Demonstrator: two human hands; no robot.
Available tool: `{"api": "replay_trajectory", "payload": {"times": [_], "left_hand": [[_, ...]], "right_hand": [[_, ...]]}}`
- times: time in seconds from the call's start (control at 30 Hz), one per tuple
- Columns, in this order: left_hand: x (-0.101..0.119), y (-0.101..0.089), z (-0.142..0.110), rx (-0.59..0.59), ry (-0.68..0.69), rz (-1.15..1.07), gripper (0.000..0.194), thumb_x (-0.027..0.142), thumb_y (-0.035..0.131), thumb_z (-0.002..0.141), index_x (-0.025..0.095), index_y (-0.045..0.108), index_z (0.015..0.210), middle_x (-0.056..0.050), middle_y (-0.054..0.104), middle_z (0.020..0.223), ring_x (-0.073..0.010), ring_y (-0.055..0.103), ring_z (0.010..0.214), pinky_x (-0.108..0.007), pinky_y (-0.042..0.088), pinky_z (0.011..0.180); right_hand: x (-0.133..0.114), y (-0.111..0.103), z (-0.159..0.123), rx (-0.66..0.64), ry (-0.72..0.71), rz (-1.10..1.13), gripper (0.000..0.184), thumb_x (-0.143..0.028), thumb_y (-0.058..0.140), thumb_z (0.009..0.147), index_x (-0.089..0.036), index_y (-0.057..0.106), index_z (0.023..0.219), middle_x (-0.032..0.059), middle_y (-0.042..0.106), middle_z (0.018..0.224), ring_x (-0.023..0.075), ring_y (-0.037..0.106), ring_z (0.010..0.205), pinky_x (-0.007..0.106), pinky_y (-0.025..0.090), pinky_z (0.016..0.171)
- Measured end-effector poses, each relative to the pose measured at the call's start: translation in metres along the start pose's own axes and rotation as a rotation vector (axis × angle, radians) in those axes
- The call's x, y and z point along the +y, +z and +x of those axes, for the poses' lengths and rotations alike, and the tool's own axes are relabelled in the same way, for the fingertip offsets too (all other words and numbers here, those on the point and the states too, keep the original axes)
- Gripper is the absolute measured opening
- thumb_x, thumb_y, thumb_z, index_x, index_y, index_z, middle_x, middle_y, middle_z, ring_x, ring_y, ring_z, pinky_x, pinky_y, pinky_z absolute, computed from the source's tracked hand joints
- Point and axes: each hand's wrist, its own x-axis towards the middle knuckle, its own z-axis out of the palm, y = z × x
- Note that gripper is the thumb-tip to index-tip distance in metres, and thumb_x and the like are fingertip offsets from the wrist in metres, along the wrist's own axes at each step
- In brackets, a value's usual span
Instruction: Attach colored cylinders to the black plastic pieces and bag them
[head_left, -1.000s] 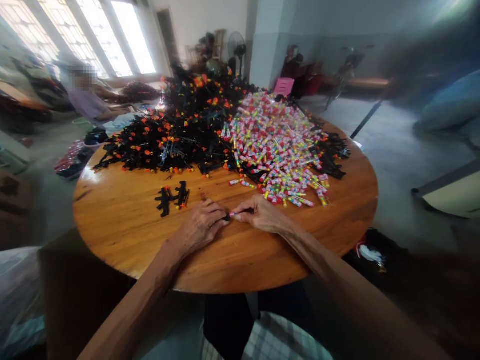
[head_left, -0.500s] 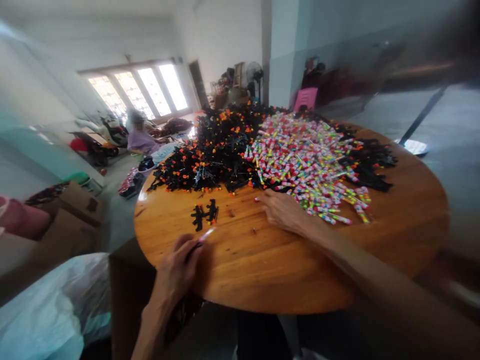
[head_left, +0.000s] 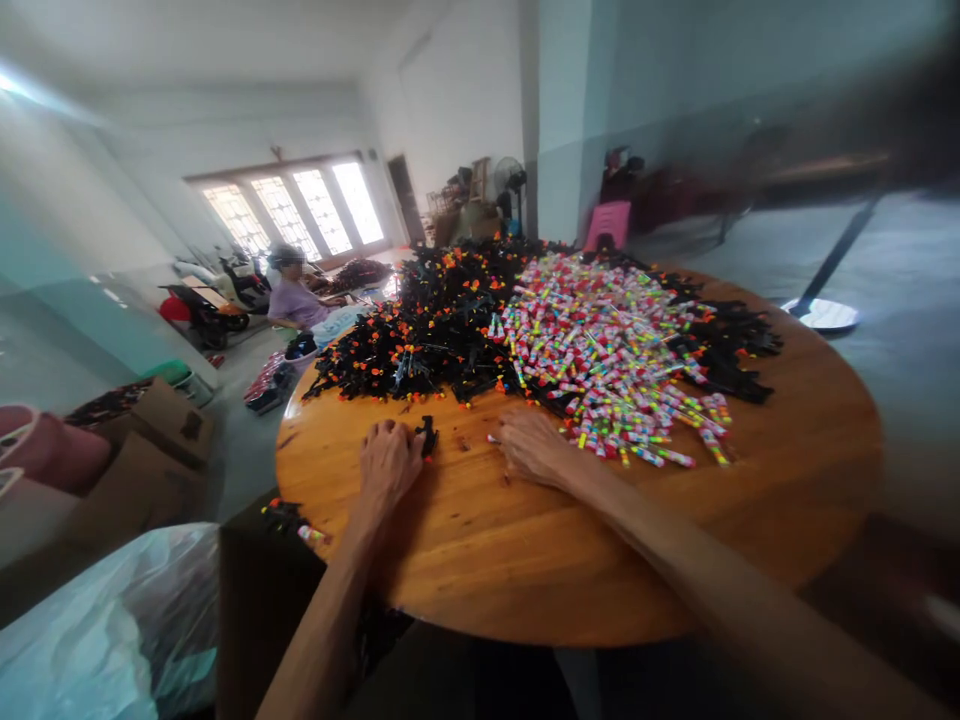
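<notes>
My left hand lies on the left of the round table with its fingers curled down over a small black toy gun, which it mostly hides. Just right of those fingers another black toy gun with an orange tip rests on the wood. My right hand pinches a small candy tube, of which only the end shows. Beyond that hand spreads a heap of colourful candy tubes. By the table's left edge, a toy gun with a candy tube shows above a dark box.
A large pile of black toy guns with orange tips covers the far side of the wooden table. A clear plastic bag and cardboard boxes stand at left. A person sits beyond the table.
My left hand has let go of the toy gun with its candy tube at the table's left edge and moved onto another toy gun. My right hand has come slightly nearer with a candy tube.
</notes>
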Motion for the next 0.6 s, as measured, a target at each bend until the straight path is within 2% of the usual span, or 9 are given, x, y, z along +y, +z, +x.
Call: {"api": "replay_trajectory", "payload": {"times": [0.13,0.27,0.4,0.5,0.6], "left_hand": [[0.021,0.01,0.023,-0.038,0.006,0.021,0.04,0.044,0.049,0.096,0.015,0.074,0.089,-0.02,0.071,0.102,-0.0352,0.062,0.105,-0.049,0.048,0.087],[0.021,0.014,0.03,-0.069,0.062,0.022,0.032,0.035,0.052,0.093,0.016,0.075,0.085,-0.02,0.072,0.1,-0.0374,0.061,0.11,-0.052,0.047,0.089],[0.022,0.011,0.029,-0.136,0.257,-0.068,0.018,0.024,0.059,0.084,0.019,0.076,0.09,-0.014,0.072,0.099,-0.0327,0.06,0.109,-0.047,0.048,0.093],[0.025,0.013,0.023,-0.184,0.417,-0.171,0.028,0.014,0.06,0.078,0.022,0.075,0.101,-0.009,0.072,0.105,-0.0257,0.063,0.106,-0.04,0.05,0.096],[0.028,0.019,0.016,-0.152,0.483,-0.273,0.031,0.01,0.056,0.08,0.018,0.072,0.105,-0.01,0.071,0.108,-0.0252,0.063,0.106,-0.041,0.051,0.096]], "right_hand": [[-0.004,0.011,-0.011,-0.034,0.082,0.03,0.023,-0.02,0.064,0.085,-0.017,0.07,0.107,0.0166,0.067,0.118,0.0278,0.058,0.107,0.034,0.04,0.087],[-0.005,0.013,-0.01,-0.074,0.111,0.063,0.02,-0.019,0.065,0.083,-0.016,0.07,0.101,0.0147,0.068,0.106,0.0256,0.06,0.095,0.034,0.041,0.083],[-0.005,0.005,-0.004,-0.106,0.095,0.079,0.016,-0.019,0.063,0.084,-0.015,0.071,0.097,0.0132,0.069,0.103,0.0249,0.059,0.095,0.034,0.04,0.085],[-0.004,-0.001,-0.002,-0.086,0.082,0.077,0.022,-0.021,0.063,0.085,-0.014,0.072,0.104,0.014,0.069,0.106,0.0272,0.059,0.098,0.036,0.04,0.086],[-0.003,-0.002,-0.002,-0.095,0.068,0.077,0.02,-0.02,0.062,0.087,-0.013,0.072,0.103,0.015,0.07,0.103,0.0275,0.061,0.097,0.035,0.04,0.084]]}}
